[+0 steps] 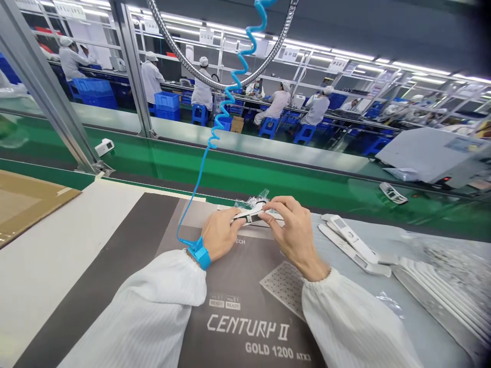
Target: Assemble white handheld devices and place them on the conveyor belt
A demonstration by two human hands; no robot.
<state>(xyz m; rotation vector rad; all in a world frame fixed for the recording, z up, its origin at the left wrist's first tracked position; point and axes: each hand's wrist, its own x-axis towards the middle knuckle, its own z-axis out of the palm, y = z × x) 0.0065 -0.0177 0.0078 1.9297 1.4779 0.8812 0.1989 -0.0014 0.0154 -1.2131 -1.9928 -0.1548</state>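
My left hand point(219, 232), with a blue wrist strap point(200, 254) on its wrist, pinches the left end of a small white plastic housing point(253, 218). The housing has a dark window and is held just above a dark printed box panel point(245, 276). On its right end, the thumb and fingers of my right hand point(293, 227) are closed. My fingers cover parts of the housing. Crumpled clear film point(258, 198) shows behind it. Right of my right hand lie two long white plastic parts, one a housing with a window point(352, 237).
A coiled blue cord point(221, 115) runs up from the wrist strap, near a looped metal hose point(184, 64). Stacked white parts point(437, 291) lie at right, cardboard point(34, 199) at left. Beyond the green conveyor point(245, 171), several people in white work at benches.
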